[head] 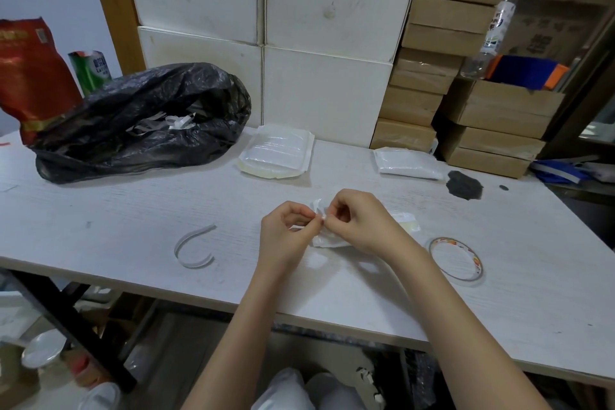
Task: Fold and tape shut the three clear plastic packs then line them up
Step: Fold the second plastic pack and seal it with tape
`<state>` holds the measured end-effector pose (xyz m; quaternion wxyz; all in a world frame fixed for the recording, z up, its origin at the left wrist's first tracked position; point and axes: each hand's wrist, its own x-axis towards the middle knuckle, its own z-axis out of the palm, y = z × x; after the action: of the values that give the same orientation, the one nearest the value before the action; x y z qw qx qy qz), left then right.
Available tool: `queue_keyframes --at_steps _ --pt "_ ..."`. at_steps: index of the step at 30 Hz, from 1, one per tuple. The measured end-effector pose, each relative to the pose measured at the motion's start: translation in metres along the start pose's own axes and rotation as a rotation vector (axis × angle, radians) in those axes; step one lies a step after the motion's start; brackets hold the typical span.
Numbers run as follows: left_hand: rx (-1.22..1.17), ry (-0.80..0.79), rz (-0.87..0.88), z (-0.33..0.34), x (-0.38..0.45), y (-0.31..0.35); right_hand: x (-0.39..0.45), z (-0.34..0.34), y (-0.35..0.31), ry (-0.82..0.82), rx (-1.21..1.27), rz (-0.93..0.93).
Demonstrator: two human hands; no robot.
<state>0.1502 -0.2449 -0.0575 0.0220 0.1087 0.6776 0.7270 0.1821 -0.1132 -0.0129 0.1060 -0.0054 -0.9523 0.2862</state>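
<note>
Crinkled clear film is what you hold: your left hand point(289, 230) and right hand point(357, 220) pinch the glossy clear plastic pack point(327, 238) from either side, fingertips curled and nearly meeting at its raised edge, above the pale wood-grain table point(133, 226). A thin tape roll point(456, 260) lies flat just beside your right wrist; a curled white backing strip point(194, 248) sits to your left. Farther back, a puffy stack of packs point(278, 155) and one folded pack point(406, 162) rest well apart. A wrinkled black rubbish bag point(139, 120) slumps at the rear left, before the cartons point(432, 76).
</note>
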Motion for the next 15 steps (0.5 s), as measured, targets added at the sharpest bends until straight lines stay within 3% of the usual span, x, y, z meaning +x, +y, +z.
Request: queue_keyframes --at_steps 15 --pt "0.058 0.024 -0.028 0.0010 0.0008 -0.0029 -0.0012 0.0018 0.0047 -0.084 -0.009 -0.095"
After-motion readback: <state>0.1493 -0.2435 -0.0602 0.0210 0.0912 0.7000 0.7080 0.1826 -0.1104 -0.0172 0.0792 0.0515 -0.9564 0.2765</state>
